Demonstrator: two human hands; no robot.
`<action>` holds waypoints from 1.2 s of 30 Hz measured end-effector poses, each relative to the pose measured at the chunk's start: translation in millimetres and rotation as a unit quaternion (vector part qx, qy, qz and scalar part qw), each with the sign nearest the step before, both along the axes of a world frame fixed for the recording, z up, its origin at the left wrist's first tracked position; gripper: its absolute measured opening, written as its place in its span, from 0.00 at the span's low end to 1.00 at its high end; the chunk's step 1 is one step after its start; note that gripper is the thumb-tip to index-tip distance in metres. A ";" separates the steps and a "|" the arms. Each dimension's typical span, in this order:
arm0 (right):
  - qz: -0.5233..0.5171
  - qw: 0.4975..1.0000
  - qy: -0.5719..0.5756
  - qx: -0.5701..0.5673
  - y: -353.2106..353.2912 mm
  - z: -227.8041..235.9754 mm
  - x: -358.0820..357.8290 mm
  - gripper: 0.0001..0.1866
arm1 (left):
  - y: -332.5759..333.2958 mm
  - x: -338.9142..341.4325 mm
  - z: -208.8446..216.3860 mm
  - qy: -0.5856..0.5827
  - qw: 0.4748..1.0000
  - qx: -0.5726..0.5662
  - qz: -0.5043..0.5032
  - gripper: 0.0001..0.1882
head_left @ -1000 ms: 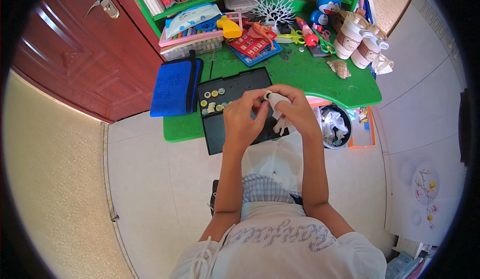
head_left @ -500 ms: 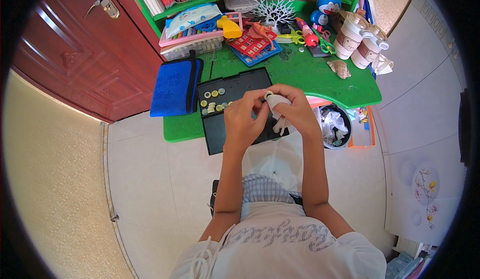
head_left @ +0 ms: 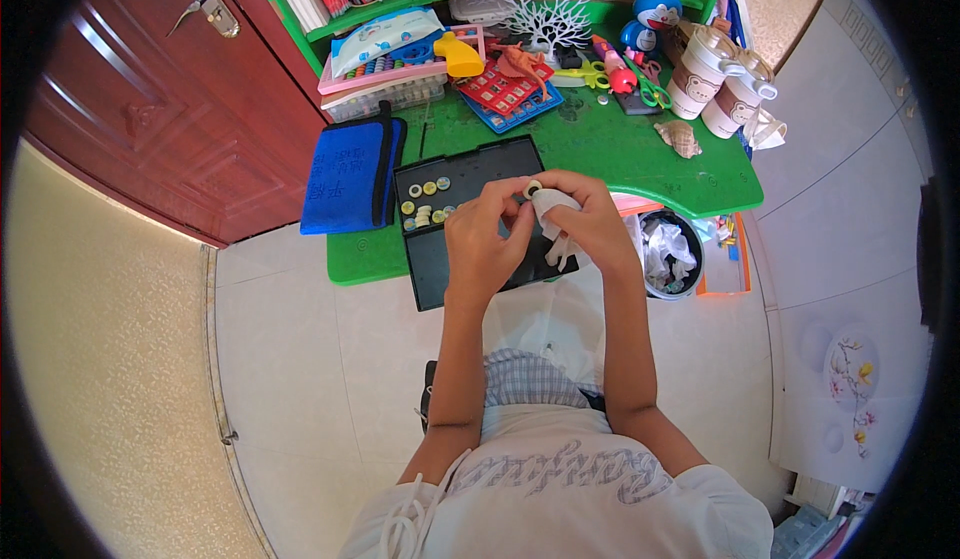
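Both my hands meet above an opened black case (head_left: pixel 470 164) on the green desk. Pinched between the fingertips of my left hand (head_left: pixel 485 234) is a small pale round piece (head_left: pixel 533 188) with a dark centre. My right hand (head_left: pixel 590 224) grips a crumpled white wipe (head_left: pixel 552 205) against the same piece, and the wipe's loose end hangs below the fingers. Several similar round pieces (head_left: pixel 424 214), pale and yellowish, lie in the left part of the case. My left hand hides part of that group.
A blue zip pouch (head_left: pixel 345 174) lies left of the case on the green desk (head_left: pixel 600 149). Behind stand red and blue cards, an orange toy dinosaur (head_left: pixel 520 62), scissors and two lidded cups (head_left: pixel 700 74). A shell (head_left: pixel 679 139) sits at right; a lined bin (head_left: pixel 672 284) stands below.
The round piece has turned between my fingertips, so more of its ring-shaped face shows. My hands have barely shifted; the wipe remains in my right hand.
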State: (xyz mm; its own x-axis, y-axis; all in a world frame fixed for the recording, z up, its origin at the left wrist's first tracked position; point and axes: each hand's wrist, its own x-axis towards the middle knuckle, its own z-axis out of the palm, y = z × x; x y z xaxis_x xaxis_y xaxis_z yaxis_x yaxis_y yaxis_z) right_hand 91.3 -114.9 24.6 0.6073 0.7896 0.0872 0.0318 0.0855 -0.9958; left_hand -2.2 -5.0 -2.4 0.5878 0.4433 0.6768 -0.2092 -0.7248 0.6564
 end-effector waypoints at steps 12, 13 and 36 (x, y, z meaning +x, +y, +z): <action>0.007 1.000 -0.011 -0.008 0.8 4.4 -0.9 0.11 | 0.4 4.0 -2.9 -0.031 0.999 -0.008 -0.007 0.15; 0.007 1.000 -0.011 -0.008 0.5 4.9 -0.8 0.11 | 0.2 4.1 -2.7 -0.031 0.999 -0.008 -0.007 0.15; -0.003 1.000 -0.008 -0.016 -0.1 0.8 3.2 0.09 | -1.9 0.8 3.3 -0.005 1.000 -0.005 -0.016 0.15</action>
